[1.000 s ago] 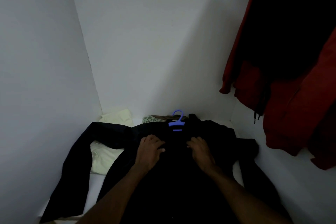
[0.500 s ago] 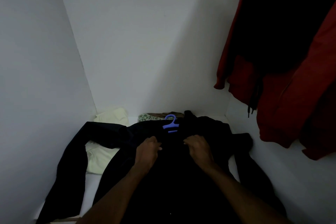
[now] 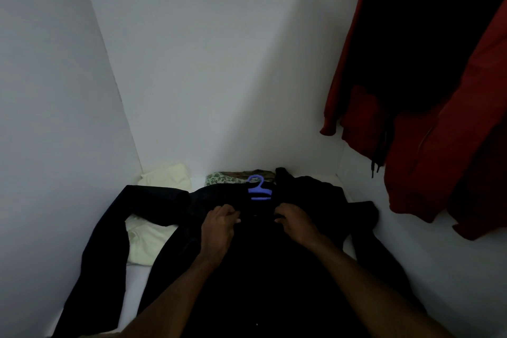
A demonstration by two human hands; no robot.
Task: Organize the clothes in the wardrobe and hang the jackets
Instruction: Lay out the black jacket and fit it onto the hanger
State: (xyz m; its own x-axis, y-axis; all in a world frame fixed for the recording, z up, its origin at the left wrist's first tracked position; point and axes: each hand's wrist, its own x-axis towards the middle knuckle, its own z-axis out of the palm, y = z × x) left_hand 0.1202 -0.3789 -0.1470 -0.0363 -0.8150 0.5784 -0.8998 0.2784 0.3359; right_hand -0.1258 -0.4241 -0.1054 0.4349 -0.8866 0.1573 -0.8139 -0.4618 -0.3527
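Two bare forearms, no sleeves, watch or rings in sight, ending in bare hands (image 3: 219, 228).

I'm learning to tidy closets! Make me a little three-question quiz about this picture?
1. True or false: the blue hanger sits at the neck of the black jacket lying on the wardrobe floor.
2. What colour is the jacket hanging at the right? A green, B red, C yellow.
3. Fill in: both hands hold the black ____ just below the hanger.

Key
1. True.
2. B, the red jacket.
3. Jacket; the left hand and right hand each curl on its cloth.
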